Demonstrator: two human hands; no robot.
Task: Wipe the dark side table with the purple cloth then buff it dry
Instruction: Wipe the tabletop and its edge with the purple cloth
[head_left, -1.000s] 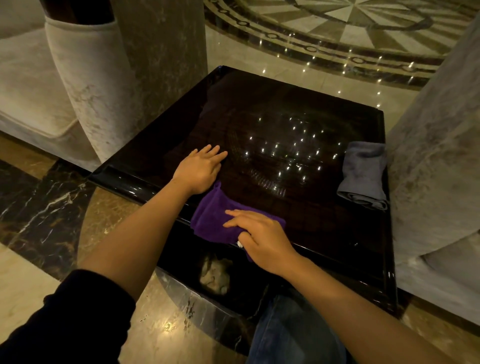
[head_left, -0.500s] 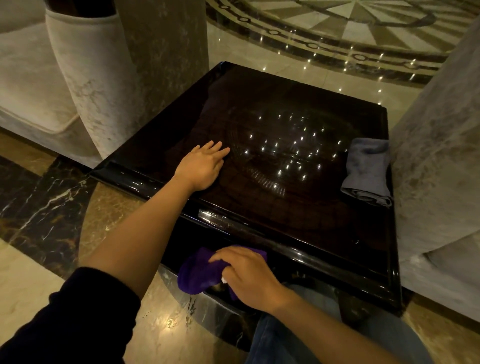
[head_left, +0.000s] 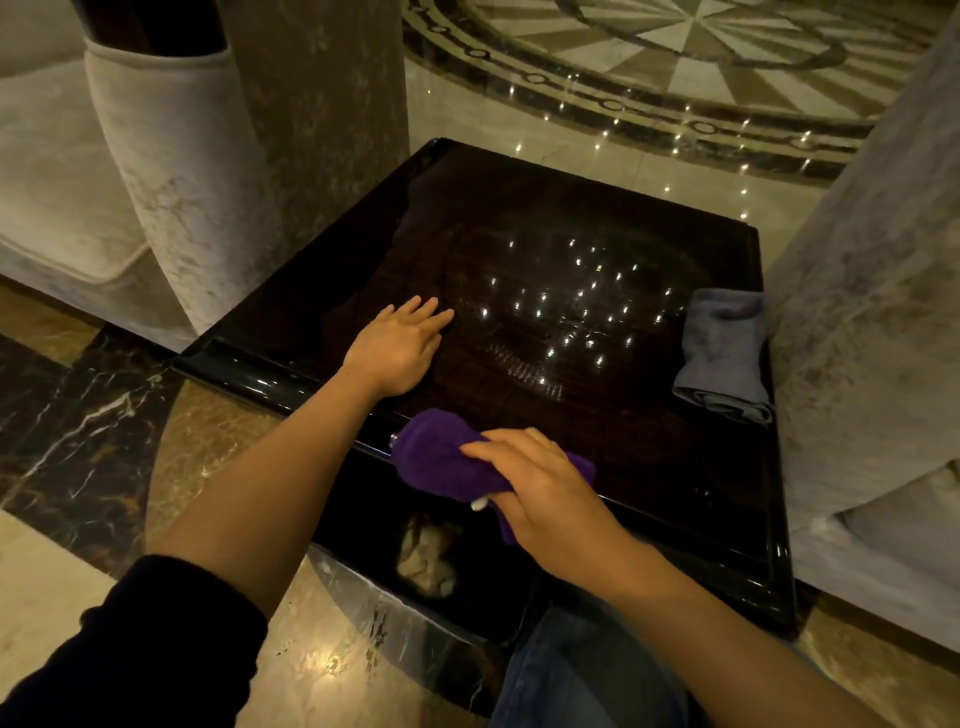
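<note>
Wiping the near edge of the glossy dark square worktop (head_left: 571, 218).
The right hand (head_left: 545, 488) is closing its grip around the bunched purple terry cloth (head_left: 441, 457), pressing it against the worktop's near edge. The left hand (head_left: 397, 345) is lying open and flat near the left edge. A folded grey cloth (head_left: 724, 353) is sitting at the right edge.
</note>
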